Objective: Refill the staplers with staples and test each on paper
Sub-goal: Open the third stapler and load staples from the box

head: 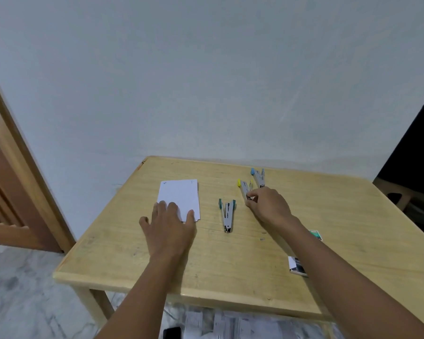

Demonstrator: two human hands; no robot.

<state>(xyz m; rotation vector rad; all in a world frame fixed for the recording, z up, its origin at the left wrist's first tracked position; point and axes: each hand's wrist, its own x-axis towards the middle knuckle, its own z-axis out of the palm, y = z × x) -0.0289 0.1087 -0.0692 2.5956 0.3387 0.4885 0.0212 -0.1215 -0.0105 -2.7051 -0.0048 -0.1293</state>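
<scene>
Three grey staplers lie swung open in V shapes on the wooden table (123,253): the teal-tipped stapler (227,215) mid-table, the yellow-tipped stapler (243,188) beyond it, the blue-tipped stapler (258,176) near the far edge. The right hand (271,204) pinches the yellow one's near end; the left hand (169,226) lies flat on the white paper stack (179,194). Open wood runs to the near edge. A green box (316,234) and a white box (296,265) sit partly under the right forearm, contents unseen

Wooden table (230,265) holds paper (179,194), staplers (228,214), small boxes (296,265)
</scene>
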